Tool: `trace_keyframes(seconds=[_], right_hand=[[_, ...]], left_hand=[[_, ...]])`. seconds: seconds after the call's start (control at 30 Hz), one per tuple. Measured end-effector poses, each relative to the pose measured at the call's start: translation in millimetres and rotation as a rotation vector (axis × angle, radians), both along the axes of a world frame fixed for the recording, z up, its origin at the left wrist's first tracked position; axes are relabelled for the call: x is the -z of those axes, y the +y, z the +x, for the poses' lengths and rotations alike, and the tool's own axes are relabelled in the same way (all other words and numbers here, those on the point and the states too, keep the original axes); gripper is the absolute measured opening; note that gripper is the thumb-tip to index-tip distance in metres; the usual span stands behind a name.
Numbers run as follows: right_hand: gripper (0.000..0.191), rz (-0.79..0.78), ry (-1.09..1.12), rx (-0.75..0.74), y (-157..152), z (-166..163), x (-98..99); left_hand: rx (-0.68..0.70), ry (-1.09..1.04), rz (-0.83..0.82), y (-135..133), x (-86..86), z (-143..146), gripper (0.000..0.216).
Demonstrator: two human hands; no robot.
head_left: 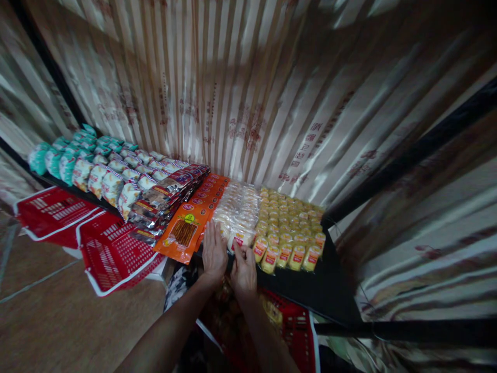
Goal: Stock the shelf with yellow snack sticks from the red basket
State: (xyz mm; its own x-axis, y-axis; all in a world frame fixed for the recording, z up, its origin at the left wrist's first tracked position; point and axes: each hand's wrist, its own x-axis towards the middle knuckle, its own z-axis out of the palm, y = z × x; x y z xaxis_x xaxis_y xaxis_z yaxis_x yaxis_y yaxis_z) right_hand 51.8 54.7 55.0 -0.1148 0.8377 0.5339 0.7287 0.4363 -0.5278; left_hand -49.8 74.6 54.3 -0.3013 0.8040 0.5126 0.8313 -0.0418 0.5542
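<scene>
My left hand (214, 251) lies flat with straight fingers along the left side of rows of clear-wrapped white snack packs (240, 204). Its fingers touch the edge where these packs meet an orange snack bag (190, 225). My right hand (244, 269) has bent fingers closed at the front white pack with a red label (237, 240); the fingertips partly cover it. To the right of that hand stand tight rows of small yellow-wrapped packs (285, 228) with orange-red labels at the front.
A black shelf (310, 290) carries the goods. Further left are dark red snack bags (165, 199), white snack bags (112, 184) and teal bags (68, 163). Red baskets (112, 254) stand below at left; another red basket (297, 326) is under my arms. A striped curtain (240, 93) hangs behind.
</scene>
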Motion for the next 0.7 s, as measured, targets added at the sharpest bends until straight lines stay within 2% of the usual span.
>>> trace_keyframes(seconds=[0.27, 0.43, 0.57, 0.7], right_hand=[[0.05, -0.008, -0.008, -0.023, -1.3, 1.0, -4.1], [0.043, 0.043, 0.025, -0.115, -15.6, 9.4, -3.6], [0.037, -0.007, 0.045, -0.175, -46.6, 28.5, 10.6], [0.035, -0.198, 0.02, -0.186, -89.6, 58.2, 40.5]], left_hand=[[-0.016, 0.022, -0.003, 1.1, -4.2, -1.2, 0.047], [0.039, 0.016, -0.012, -0.9, -1.7, -5.5, 0.048], [0.073, 0.019, -0.018, -2.1, 0.7, -8.2, 0.048], [0.111, 0.008, 0.0, -2.4, 2.4, -10.1, 0.05]])
